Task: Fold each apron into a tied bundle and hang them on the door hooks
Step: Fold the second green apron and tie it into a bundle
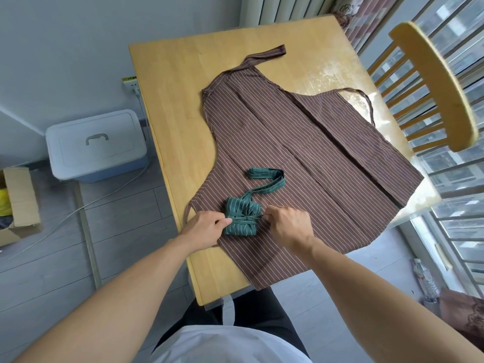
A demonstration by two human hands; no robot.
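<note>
Cardboard box (19, 203) holds yellow item (5, 203)

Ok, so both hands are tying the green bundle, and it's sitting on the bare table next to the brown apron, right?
Not quite. The head view shows the green bundle lying on top of the spread brown apron, not on the bare table. The left hand and right hand are both pulling its ties.

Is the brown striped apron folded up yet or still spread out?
Spread out. The brown apron lies flat across the table, neck strap extended, with the green bundle resting on it.
</note>
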